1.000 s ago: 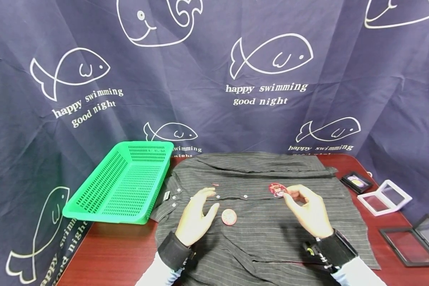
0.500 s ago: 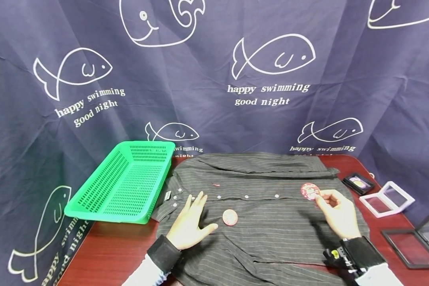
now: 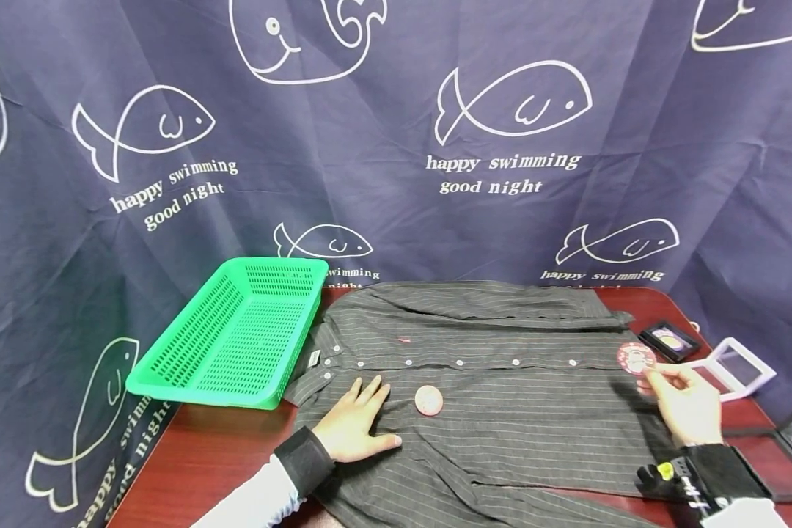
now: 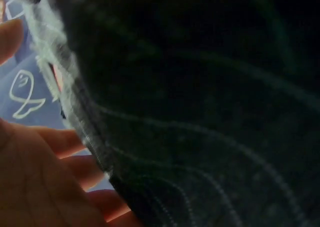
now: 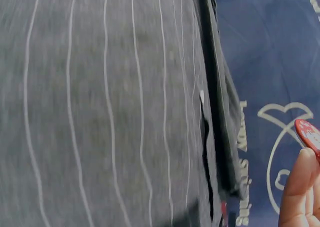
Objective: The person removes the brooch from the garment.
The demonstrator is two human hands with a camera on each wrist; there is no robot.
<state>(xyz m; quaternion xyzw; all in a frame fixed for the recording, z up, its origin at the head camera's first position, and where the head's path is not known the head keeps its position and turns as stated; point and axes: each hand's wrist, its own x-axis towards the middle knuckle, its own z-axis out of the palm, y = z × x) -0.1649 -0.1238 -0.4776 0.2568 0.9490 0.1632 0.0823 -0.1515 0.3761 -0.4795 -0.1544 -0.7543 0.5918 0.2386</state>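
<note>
Hands first: my left hand lies flat on the striped shirt, palm down, fingers straight and slightly spread toward the button placket, thumb out to the side; forearm comes in from the lower left w/ a black wrist strap. Left wrist view is mostly dark shirt fabric close up, w/ the palm and relaxed fingers at the lower left edge. My right hand is raised at the shirt's right edge, fingers curled, pinching a round red badge by its lower rim between thumb and fingertips, face toward me. Right wrist view shows only one fingertip under the badge rim, so I can't tell the full grip from there. A second, pale pink round badge lies on the shirt, just beside the left hand's thumb side, not touching. Shirt is spread flat on the dark red counter. Green basket sits at the shirt's left, near the collar. Small display cases lie on the counter to the right, near the right hand.
</note>
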